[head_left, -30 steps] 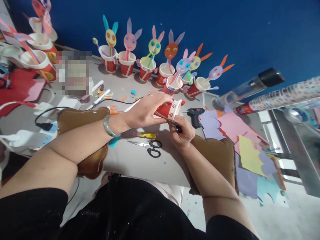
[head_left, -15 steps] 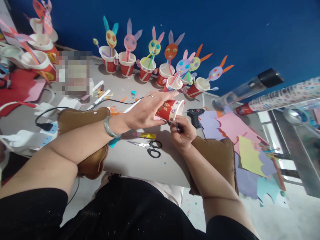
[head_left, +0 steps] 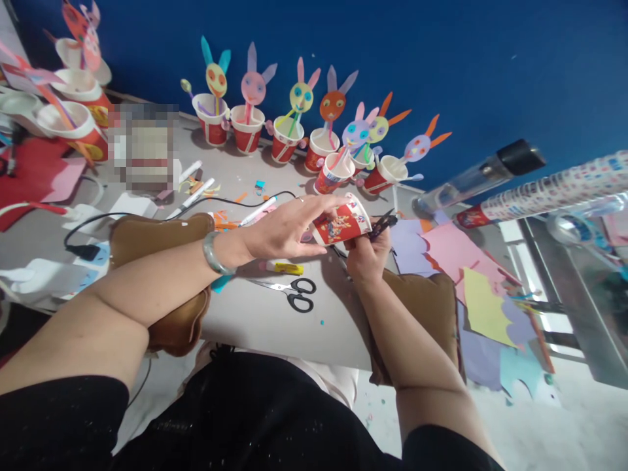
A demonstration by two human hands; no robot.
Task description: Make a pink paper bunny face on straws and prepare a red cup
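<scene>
A red paper cup [head_left: 343,224] with a printed pattern and a white rim lies on its side in the air over the table. My left hand [head_left: 287,226] grips its base end, thumb below and fingers above. My right hand [head_left: 367,258] is closed close under the rim, around a dark, pointed black tool [head_left: 383,226]; its kind is unclear, and the glue gun's spot lies behind it. Below the cup are black-handled scissors [head_left: 300,294], partly spread, and a small yellow tube [head_left: 288,268].
Several cups with paper rabbits [head_left: 210,121] line the blue wall. A stack of cups [head_left: 549,190] and a clear tube with a black end [head_left: 471,176] lie at right, near coloured paper [head_left: 485,304]. A power strip [head_left: 91,268] is at left; brown cushions [head_left: 422,307] flank the front.
The cup has turned so that its opening points more to the right and its printed side shows. My right hand has moved right and up, and the black tool shows more.
</scene>
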